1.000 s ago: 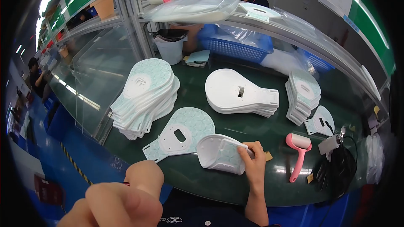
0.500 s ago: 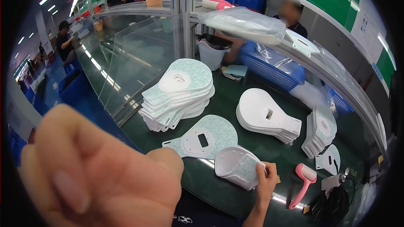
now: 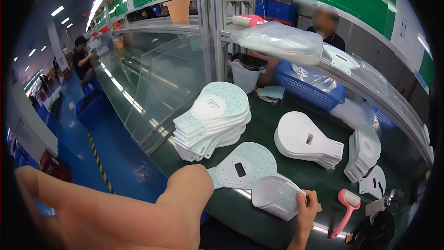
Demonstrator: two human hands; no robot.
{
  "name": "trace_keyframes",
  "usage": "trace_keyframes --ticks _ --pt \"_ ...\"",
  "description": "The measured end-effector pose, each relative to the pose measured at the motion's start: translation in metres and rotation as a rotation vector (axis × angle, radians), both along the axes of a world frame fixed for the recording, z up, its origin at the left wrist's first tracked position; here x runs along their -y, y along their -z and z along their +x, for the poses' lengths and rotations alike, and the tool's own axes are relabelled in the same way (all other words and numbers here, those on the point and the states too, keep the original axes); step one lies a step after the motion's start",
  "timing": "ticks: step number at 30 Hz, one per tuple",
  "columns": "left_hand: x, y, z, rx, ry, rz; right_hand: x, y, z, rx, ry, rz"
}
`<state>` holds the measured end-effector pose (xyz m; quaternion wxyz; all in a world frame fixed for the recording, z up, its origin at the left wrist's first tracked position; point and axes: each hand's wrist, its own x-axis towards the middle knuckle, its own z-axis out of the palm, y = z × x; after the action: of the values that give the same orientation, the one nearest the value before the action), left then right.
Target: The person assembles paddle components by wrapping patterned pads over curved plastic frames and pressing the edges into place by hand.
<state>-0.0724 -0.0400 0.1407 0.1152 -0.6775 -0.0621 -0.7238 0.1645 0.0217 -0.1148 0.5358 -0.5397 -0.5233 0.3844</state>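
My right hand (image 3: 307, 207) pinches the right edge of a curved white plastic panel (image 3: 274, 194) with a mint pattern on part of it. A tan scrap shows just behind the fingers. Touching or close by lies a flat paddle-shaped panel (image 3: 259, 164), mint-patterned, with a dark rectangular slot. My left arm (image 3: 134, 208) is bent close to the camera across the lower left; its hand is out of the frame. A pink-handled roller (image 3: 342, 214) with a white head lies to the right of my right hand.
Behind stand a tall stack of patterned panels (image 3: 217, 115), a stack of white panels (image 3: 298, 134) and a smaller stack (image 3: 363, 150). A small panel (image 3: 373, 181) lies at right. Farther back are a blue basket (image 3: 307, 85), a white bin (image 3: 245, 76) and a shelf with bagged panels (image 3: 282, 41).
The left hand, large and curled near the camera before, has left the frame; only its arm shows. The view has shifted up and left. The right hand keeps its hold on the curved panel.
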Motion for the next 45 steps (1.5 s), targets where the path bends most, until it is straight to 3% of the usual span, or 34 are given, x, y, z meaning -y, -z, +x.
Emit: trace_keyframes --ticks 28,36,38,40,41,42,43,45 --pt "-0.005 -0.009 0.002 0.205 -0.519 0.241 0.000 0.000 0.000 0.024 -0.009 -0.024" --pt "-0.011 0.006 0.020 0.363 -0.351 0.315 0.000 -0.002 -0.001 0.022 0.021 -0.014" --pt "-0.020 0.039 0.017 0.437 -0.208 0.257 0.000 -0.004 -0.002 0.010 0.037 -0.010" --pt "-0.024 0.066 0.026 0.222 -0.221 -0.110 0.000 -0.006 0.000 0.026 0.035 0.008" --pt "-0.042 0.079 0.030 0.098 -0.258 -0.122 0.000 -0.007 0.001 0.048 0.006 0.025" --pt "-0.048 0.087 0.040 0.009 -0.193 -0.300 -0.001 -0.011 0.002 0.047 0.021 0.025" --pt "-0.053 0.087 0.037 -0.284 -0.132 -0.485 0.001 -0.017 0.003 0.061 0.052 0.046" --pt "-0.074 0.106 0.059 -0.357 -0.046 -0.649 0.003 -0.030 0.006 0.064 0.094 0.095"
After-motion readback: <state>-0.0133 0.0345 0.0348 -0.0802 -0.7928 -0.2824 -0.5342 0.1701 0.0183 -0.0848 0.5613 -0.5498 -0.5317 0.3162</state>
